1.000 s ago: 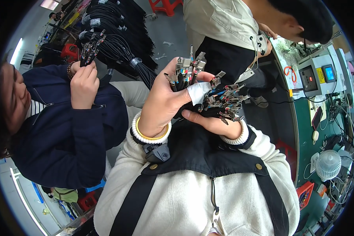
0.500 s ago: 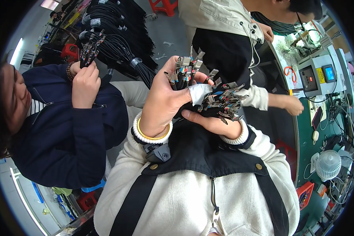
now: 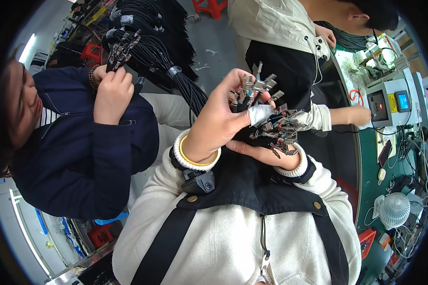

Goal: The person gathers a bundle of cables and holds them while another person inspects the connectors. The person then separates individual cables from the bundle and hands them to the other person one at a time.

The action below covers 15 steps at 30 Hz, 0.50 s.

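My left hand [image 3: 215,124] is closed round a small bunch of black cables whose bare metal connectors [image 3: 257,86] point up past the fingers. White wrapping [image 3: 260,114] covers the tip of its thumb, which presses toward a second, larger bunch. My right hand [image 3: 261,155] is curled round that larger bunch, its thumb lying below the connector ends [image 3: 281,127]. Small coloured wires show behind the metal tips. Both hands are close together in front of my chest, and the right fingers are hidden behind the cables.
At left, a person in a dark jacket [image 3: 76,156] holds another cable bunch [image 3: 121,51]. A second person in a light jacket [image 3: 276,28] reaches toward a tester box [image 3: 383,105] on the green bench [image 3: 373,190]. A white fan [image 3: 394,210] stands there. Black cable bundles [image 3: 176,78] hang behind.
The whole view has shifted slightly. My left hand tilts the smaller bunch further right, close over the larger one. The second person's hand has moved up to the tester box.
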Each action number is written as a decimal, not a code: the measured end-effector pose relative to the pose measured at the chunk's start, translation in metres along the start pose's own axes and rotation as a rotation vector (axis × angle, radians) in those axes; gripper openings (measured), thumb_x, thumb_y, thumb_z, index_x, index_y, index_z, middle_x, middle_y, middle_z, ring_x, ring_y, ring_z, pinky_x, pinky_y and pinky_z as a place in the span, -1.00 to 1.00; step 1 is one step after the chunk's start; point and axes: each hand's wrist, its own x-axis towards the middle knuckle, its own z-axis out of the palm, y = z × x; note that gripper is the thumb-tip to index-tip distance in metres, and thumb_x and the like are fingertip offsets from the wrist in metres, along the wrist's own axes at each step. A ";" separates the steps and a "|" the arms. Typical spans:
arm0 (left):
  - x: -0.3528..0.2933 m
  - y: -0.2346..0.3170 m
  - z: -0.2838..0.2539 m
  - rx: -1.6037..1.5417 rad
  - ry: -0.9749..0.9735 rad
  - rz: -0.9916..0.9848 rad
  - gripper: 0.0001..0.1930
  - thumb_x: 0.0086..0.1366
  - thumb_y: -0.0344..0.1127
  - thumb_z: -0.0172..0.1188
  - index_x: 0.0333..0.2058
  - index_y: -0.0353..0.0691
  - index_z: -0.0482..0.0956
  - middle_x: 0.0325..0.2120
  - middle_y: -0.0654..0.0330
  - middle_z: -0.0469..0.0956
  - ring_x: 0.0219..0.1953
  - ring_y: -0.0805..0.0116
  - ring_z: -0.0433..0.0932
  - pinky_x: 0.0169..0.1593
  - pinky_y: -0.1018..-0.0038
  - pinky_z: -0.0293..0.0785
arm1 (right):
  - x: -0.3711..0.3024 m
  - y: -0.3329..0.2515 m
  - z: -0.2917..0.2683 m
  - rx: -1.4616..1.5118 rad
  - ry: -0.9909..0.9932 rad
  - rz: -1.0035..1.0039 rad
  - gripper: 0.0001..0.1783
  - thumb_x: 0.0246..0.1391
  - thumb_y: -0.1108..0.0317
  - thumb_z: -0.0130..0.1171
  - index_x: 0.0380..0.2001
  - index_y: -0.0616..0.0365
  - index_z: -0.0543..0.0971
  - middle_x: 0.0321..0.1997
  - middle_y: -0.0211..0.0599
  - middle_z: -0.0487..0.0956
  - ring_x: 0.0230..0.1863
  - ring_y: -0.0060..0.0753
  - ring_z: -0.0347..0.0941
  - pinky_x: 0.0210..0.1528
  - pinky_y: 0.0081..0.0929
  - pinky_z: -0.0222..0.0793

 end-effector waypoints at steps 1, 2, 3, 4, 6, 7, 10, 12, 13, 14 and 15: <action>-0.001 -0.001 0.000 0.027 -0.022 -0.019 -0.61 0.06 -0.46 0.20 -0.16 -0.22 0.25 -0.34 0.20 0.45 -0.27 0.44 0.46 -0.12 0.52 0.36 | 0.000 0.000 0.002 -0.004 -0.003 -0.005 -0.36 -0.11 0.26 0.26 0.03 0.19 0.25 0.03 -0.26 0.33 0.06 -0.35 0.23 0.12 -0.43 0.10; -0.002 -0.003 -0.001 0.054 -0.044 -0.037 -0.61 0.07 -0.42 0.21 -0.15 -0.23 0.25 -0.33 0.21 0.43 -0.26 0.46 0.45 -0.11 0.53 0.34 | -0.001 0.000 0.004 0.097 0.027 -0.002 -0.37 -0.11 0.26 0.26 0.02 0.19 0.26 0.02 -0.26 0.33 0.06 -0.36 0.23 0.11 -0.43 0.11; -0.004 -0.004 -0.002 0.081 -0.065 -0.055 -0.60 0.07 -0.39 0.22 -0.15 -0.23 0.25 -0.32 0.23 0.42 -0.25 0.47 0.44 -0.10 0.55 0.33 | -0.002 -0.001 0.007 0.198 0.057 0.000 -0.38 -0.12 0.27 0.27 0.01 0.20 0.27 0.01 -0.27 0.34 0.06 -0.38 0.23 0.11 -0.44 0.12; -0.004 -0.006 -0.003 0.081 -0.060 -0.047 -0.60 0.07 -0.39 0.22 -0.15 -0.23 0.25 -0.32 0.23 0.42 -0.25 0.47 0.44 -0.10 0.55 0.33 | -0.002 -0.001 0.009 0.299 0.085 0.003 -0.38 -0.12 0.27 0.27 0.00 0.20 0.28 0.00 -0.27 0.35 0.06 -0.39 0.23 0.11 -0.44 0.13; -0.005 -0.011 -0.006 0.178 -0.097 0.011 -0.59 0.07 -0.34 0.23 -0.15 -0.24 0.25 -0.30 0.25 0.41 -0.21 0.49 0.41 -0.08 0.56 0.31 | -0.002 0.004 0.016 0.315 0.152 -0.033 -0.43 -0.12 0.29 0.26 -0.03 0.21 0.31 -0.05 -0.26 0.39 0.00 -0.38 0.28 0.06 -0.46 0.17; -0.006 -0.014 -0.007 0.227 -0.114 0.039 -0.58 0.07 -0.32 0.24 -0.15 -0.25 0.25 -0.28 0.26 0.41 -0.19 0.50 0.40 -0.07 0.57 0.30 | -0.002 0.007 0.019 0.339 0.223 -0.062 -0.48 -0.11 0.31 0.26 -0.06 0.21 0.35 -0.09 -0.26 0.42 -0.06 -0.37 0.34 0.02 -0.47 0.22; -0.007 -0.020 -0.009 0.152 -0.133 0.052 -0.56 0.07 -0.29 0.24 -0.12 -0.26 0.25 -0.26 0.27 0.39 -0.15 0.51 0.38 -0.07 0.57 0.30 | -0.002 0.011 0.022 0.346 0.295 -0.109 -0.53 -0.10 0.33 0.24 -0.09 0.21 0.38 -0.13 -0.27 0.46 -0.11 -0.37 0.39 -0.03 -0.50 0.27; -0.006 -0.019 -0.009 0.120 -0.137 0.061 -0.55 0.08 -0.28 0.24 -0.11 -0.26 0.25 -0.25 0.28 0.39 -0.13 0.52 0.37 -0.07 0.57 0.29 | -0.002 0.010 0.019 0.317 0.314 -0.129 -0.54 -0.09 0.33 0.23 -0.09 0.21 0.38 -0.11 -0.29 0.45 -0.11 -0.38 0.38 -0.02 -0.50 0.27; -0.006 -0.018 -0.009 0.087 -0.144 0.077 -0.51 0.07 -0.24 0.24 -0.09 -0.27 0.25 -0.22 0.26 0.38 -0.12 0.51 0.36 -0.06 0.56 0.28 | -0.002 0.007 0.018 0.318 0.305 -0.138 -0.54 -0.09 0.33 0.23 -0.09 0.21 0.38 -0.11 -0.29 0.45 -0.11 -0.38 0.38 -0.02 -0.50 0.27; -0.006 -0.016 -0.009 0.054 -0.152 0.093 -0.48 0.06 -0.21 0.25 -0.07 -0.28 0.24 -0.19 0.25 0.38 -0.11 0.51 0.36 -0.04 0.55 0.27 | -0.003 0.002 0.017 0.283 0.301 -0.094 -0.54 -0.08 0.34 0.22 -0.09 0.22 0.38 -0.10 -0.29 0.43 -0.10 -0.41 0.37 -0.01 -0.49 0.25; -0.004 -0.015 -0.011 0.020 -0.163 0.112 -0.44 0.05 -0.18 0.26 -0.05 -0.28 0.24 -0.16 0.23 0.37 -0.10 0.50 0.35 -0.03 0.54 0.25 | -0.004 -0.001 0.015 0.246 0.301 -0.051 -0.55 -0.08 0.34 0.21 -0.09 0.23 0.37 -0.09 -0.29 0.42 -0.09 -0.43 0.35 0.00 -0.48 0.23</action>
